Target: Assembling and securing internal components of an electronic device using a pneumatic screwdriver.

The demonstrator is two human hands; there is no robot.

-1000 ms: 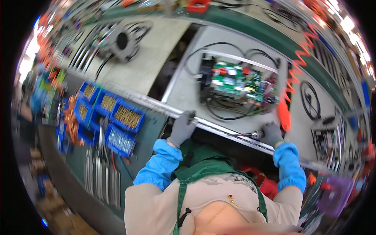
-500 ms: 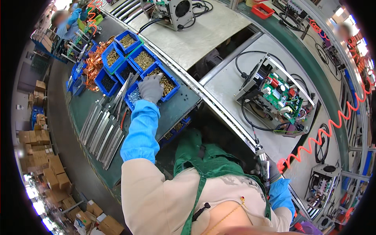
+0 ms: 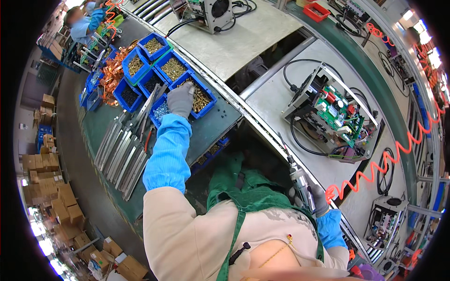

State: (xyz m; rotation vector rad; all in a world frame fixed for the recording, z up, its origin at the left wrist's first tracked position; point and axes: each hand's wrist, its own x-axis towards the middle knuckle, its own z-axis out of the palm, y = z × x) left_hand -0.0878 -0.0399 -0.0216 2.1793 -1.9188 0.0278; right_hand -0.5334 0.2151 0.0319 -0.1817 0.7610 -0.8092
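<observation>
The left hand (image 3: 180, 99) dips into the blue bin (image 3: 209, 96) of brass screws (image 3: 200, 97), fingers curled down among them — whether they pinch one I cannot tell. Best to lift a single screw cleanly. The right hand (image 3: 315, 199), right of the bin, wraps tight around the screwdriver (image 3: 295, 172) — its long axis slants, tip up-left.

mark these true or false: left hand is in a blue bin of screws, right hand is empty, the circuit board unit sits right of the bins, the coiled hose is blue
1. The left hand is in a blue bin of brass screws. True.
2. The right hand is empty. False: it grips a powered screwdriver.
3. The open circuit board unit sits right of the bins. True.
4. The coiled hose is blue. False: it is orange-red.
</observation>
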